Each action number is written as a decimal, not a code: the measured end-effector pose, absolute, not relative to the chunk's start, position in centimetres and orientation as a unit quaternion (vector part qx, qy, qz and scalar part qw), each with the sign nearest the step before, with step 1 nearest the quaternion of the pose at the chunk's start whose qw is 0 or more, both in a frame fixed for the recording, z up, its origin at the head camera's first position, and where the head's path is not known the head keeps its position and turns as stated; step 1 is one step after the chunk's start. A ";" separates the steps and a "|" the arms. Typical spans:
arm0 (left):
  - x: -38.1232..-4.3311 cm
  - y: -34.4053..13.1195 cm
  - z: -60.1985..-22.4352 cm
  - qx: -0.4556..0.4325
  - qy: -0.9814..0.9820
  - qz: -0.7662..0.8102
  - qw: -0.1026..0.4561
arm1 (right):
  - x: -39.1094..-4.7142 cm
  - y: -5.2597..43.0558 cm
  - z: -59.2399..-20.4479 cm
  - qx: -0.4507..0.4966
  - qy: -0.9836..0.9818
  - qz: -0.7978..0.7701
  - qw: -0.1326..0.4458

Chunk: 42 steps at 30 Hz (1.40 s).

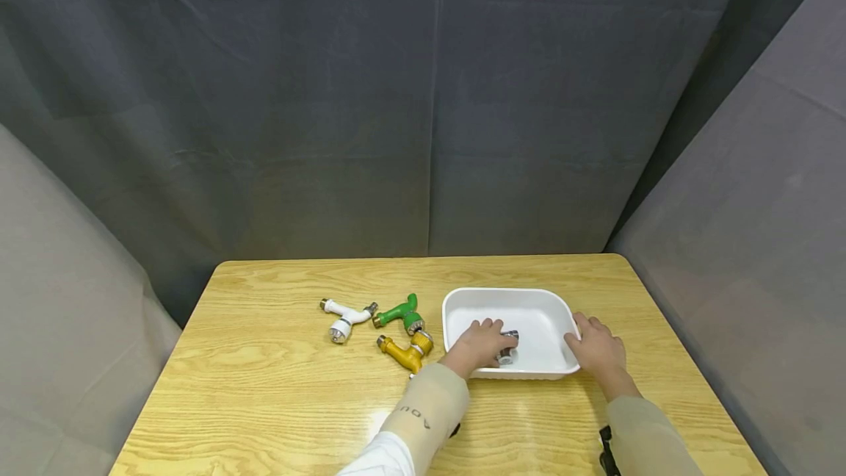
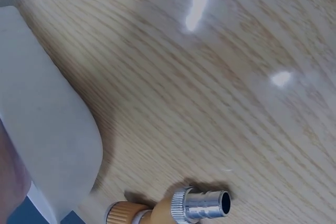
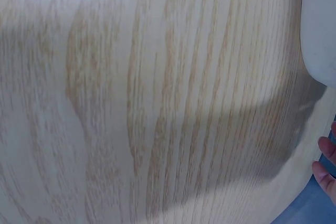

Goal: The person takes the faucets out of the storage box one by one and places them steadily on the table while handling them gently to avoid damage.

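Inside a white plastic basin (image 1: pixel 538 322), my left hand (image 1: pixel 479 346) has its fingers around a small chrome tap (image 1: pixel 506 353), partly covered by the hand. My right hand (image 1: pixel 600 347) holds the basin's right rim, with the thumb over the edge. In the right wrist view a few of its fingers (image 3: pixel 326 150) show at the edge, below the basin corner. Left of the basin lie a white tap (image 1: pixel 348 316), a green tap (image 1: pixel 399 312) and a yellow tap (image 1: pixel 405 351). The yellow tap's metal spout (image 2: pixel 205 204) appears in the left wrist view.
All stands on a wood-grain table (image 1: pixel 264 388) with rounded far corners. Grey cloth (image 1: pixel 317 131) hangs behind the table, and lighter cloth (image 1: pixel 760 204) lines the sides. The green and yellow taps lie close together near the basin's left wall.
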<state>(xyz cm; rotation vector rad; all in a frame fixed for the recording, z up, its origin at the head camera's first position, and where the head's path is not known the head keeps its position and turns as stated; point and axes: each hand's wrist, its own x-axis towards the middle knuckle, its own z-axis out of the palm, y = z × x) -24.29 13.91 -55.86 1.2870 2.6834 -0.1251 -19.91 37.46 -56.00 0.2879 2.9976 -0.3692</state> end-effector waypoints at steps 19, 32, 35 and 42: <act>-24.8 12.6 -54.6 0.443 0.894 -0.028 0.059 | -19.9 37.2 -55.9 0.093 0.988 -0.115 0.050; -25.1 10.5 -53.2 0.463 0.885 -0.043 0.008 | -19.8 37.0 -55.8 0.088 0.989 -0.113 0.047; -25.0 9.6 -52.4 0.467 0.883 -0.042 0.000 | -19.8 37.1 -55.7 0.089 0.988 -0.113 0.047; -25.0 7.6 -50.5 0.473 0.881 -0.012 -0.018 | -19.9 37.4 -55.8 0.089 0.988 -0.116 0.049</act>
